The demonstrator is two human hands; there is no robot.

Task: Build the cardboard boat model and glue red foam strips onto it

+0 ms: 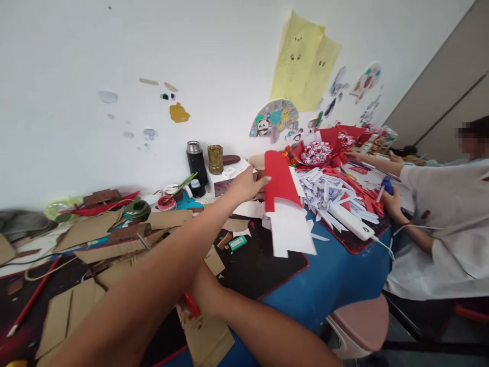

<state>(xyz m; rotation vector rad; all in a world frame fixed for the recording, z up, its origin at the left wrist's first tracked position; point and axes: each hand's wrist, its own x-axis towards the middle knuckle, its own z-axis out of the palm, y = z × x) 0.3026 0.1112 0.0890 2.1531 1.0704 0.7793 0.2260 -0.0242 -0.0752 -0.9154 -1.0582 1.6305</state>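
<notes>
Blue cloth (pixel 340 270) covers the table; the left hand (pixel 244 186) pinches red paper (pixel 281 178), best held lightly against creasing; the half-hidden right hand (pixel 206 291) seemingly grips a red handle (pixel 192 305).

Left arm (pixel 160 260) crossed above right hand (pixel 202 288).

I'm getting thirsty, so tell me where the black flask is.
In the head view, the black flask stands left of centre, by the wall and directly left of the amber cup on the white box.
</notes>
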